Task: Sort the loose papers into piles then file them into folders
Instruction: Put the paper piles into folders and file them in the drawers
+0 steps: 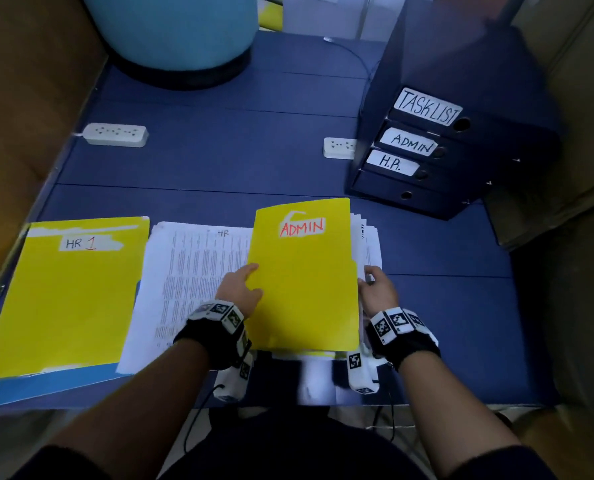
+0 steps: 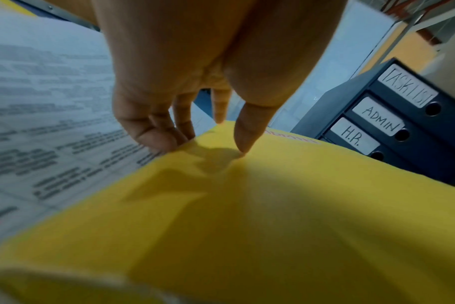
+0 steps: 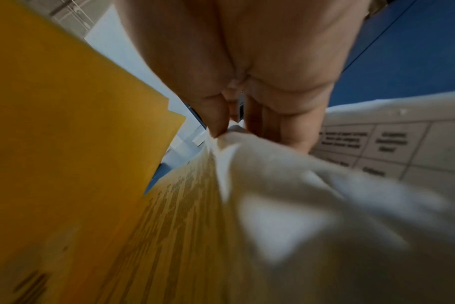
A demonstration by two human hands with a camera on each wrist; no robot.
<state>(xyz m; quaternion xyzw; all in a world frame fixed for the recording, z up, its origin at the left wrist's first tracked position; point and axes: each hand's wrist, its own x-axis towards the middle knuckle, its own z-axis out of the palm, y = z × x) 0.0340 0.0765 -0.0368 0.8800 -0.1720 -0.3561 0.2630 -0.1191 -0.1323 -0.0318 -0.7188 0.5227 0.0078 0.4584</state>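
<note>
ADMIN folder point(image 1: 304, 278) pinched in left hand point(image 1: 240, 289) grip, papers point(image 1: 370, 244) pinched in right hand point(image 1: 378, 289) grip alongside.

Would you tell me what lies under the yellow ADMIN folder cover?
Under the ADMIN folder, white printed papers poke out at its right edge, pinched by the right hand. How many sheets is hidden.

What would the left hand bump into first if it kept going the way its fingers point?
Probably nothing soon. The left hand, holding the yellow paper ADMIN folder, points away over the white printed HR papers. Past them is bare blue table. Depth is hard to judge.
</note>
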